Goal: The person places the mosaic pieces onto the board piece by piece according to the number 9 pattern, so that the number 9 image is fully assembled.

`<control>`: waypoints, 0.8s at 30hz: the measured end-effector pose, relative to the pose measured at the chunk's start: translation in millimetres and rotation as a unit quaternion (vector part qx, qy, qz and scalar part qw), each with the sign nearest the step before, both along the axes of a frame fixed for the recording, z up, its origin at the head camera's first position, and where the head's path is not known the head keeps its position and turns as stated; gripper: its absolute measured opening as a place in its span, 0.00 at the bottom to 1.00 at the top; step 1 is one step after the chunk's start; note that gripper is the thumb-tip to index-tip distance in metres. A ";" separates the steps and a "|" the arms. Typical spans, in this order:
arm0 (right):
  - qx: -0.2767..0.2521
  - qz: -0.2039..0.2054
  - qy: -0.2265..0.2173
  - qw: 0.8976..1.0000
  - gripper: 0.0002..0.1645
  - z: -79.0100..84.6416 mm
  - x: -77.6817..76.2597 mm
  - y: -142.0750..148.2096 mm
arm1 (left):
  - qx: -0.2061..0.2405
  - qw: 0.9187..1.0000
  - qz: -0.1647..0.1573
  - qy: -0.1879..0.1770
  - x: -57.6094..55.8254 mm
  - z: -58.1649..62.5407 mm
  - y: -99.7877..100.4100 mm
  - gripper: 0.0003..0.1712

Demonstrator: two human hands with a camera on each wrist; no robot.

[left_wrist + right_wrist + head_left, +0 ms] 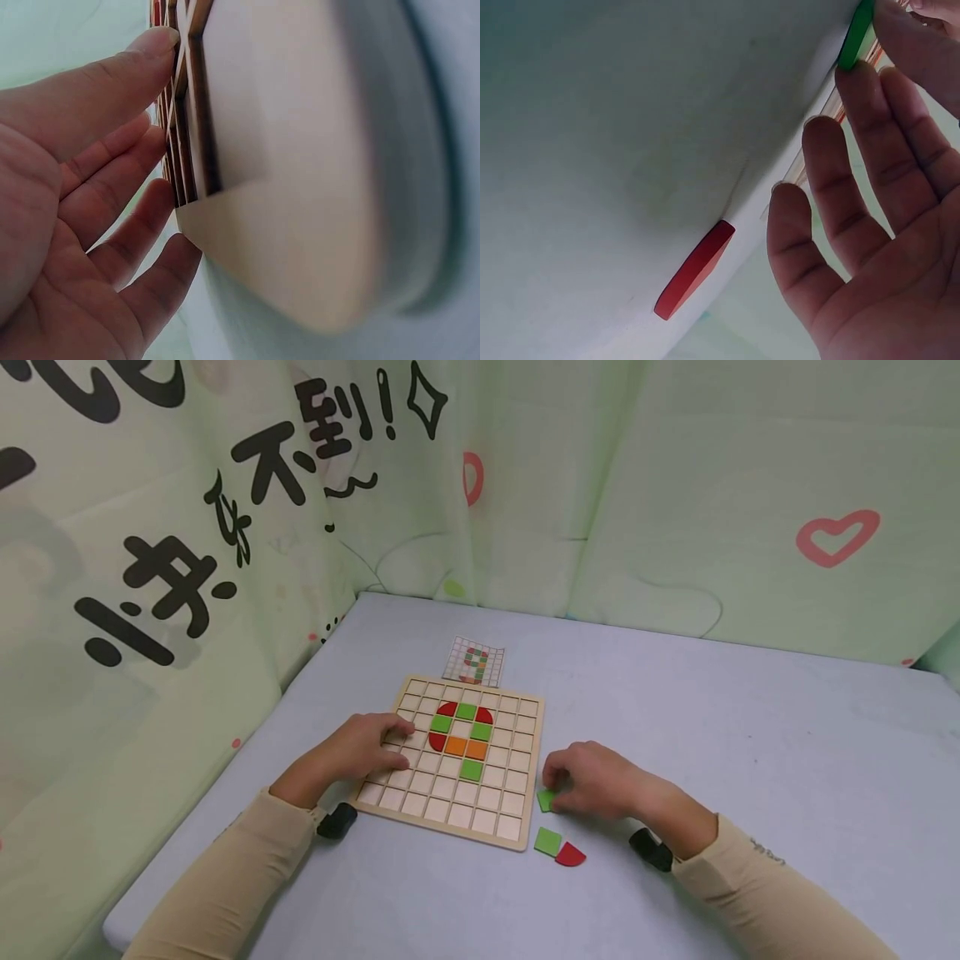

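A square wooden grid board point(450, 831) lies on the table, with red quarter-round, green square and orange square tiles set in some of its cells. My left hand point(367, 745) is at the board's left side, thumb and fingers spread apart; in the left wrist view the fingertips point(169, 199) are at its edge. Right of the board, my right hand point(600, 779) pinches a green square tile point(545, 800) between thumb and fingertip. The right wrist view shows this green tile point(856, 34) by the thumb. Nearer me lie another green tile point(548, 842) and a red quarter-round tile point(571, 855).
A printed pattern card point(491, 667) with a small coloured grid lies just behind the board. The pale table point(712, 735) extends to the right. Printed curtains point(675, 485) hang along the table's back and left edges.
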State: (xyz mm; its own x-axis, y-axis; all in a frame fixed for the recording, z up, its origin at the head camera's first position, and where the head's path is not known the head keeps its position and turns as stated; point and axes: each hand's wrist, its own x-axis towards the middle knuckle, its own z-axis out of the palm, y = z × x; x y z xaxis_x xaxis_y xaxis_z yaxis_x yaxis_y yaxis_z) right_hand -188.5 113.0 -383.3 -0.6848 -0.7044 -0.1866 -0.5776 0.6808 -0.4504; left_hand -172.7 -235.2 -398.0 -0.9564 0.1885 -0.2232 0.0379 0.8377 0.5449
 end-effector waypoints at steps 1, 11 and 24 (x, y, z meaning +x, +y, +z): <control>0.001 -0.004 0.005 1.000 0.10 0.2 -0.3 -0.1 | 0.001 1.000 0.001 -0.001 0.0 0.0 0.0 0.27; 0.012 -0.018 0.036 0.999 0.10 -0.5 -2.5 -4.0 | 0.003 1.000 0.002 -0.001 -0.1 0.2 0.2 0.27; -0.008 0.022 0.021 0.999 0.13 -0.7 -4.1 -0.9 | 0.006 1.000 -0.001 0.000 0.8 0.6 -0.5 0.27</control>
State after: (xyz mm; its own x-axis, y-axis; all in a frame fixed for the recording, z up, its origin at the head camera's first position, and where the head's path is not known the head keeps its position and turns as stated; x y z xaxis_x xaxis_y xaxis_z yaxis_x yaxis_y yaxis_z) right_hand -192.6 112.2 -384.0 -0.6602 -0.7368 -0.1458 -0.6258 0.6469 -0.4358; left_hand -171.9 -235.8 -397.4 -0.9560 0.1933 -0.2205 0.0399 0.8309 0.5551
